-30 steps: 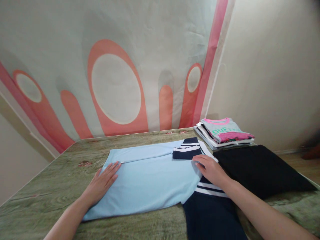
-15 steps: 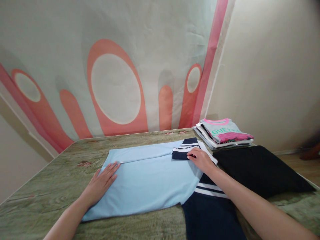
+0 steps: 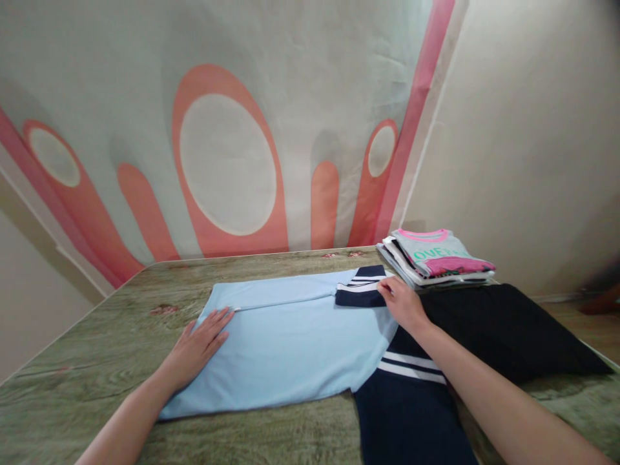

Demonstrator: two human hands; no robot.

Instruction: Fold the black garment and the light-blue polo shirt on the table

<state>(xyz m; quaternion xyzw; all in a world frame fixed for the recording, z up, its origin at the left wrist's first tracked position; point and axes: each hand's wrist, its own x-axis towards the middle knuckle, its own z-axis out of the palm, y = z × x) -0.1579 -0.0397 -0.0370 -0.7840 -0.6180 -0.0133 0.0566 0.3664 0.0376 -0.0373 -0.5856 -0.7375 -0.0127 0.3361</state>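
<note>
On table [image 3: 97,361], light-blue shirt [image 3: 285,349] lengthwise left-right, collar [image 3: 361,292] rightward

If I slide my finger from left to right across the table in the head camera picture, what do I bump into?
left hand → light blue shirt → navy striped collar → right hand → stack of folded shirts → black cloth

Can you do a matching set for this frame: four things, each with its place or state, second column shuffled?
1. left hand
2. right hand
3. stack of folded clothes
4. black garment

A. spread on the table, right side
B. flat on the light blue shirt
C. far right corner
D. at the navy striped collar

Pairs: 1-B, 2-D, 3-C, 4-A
</note>
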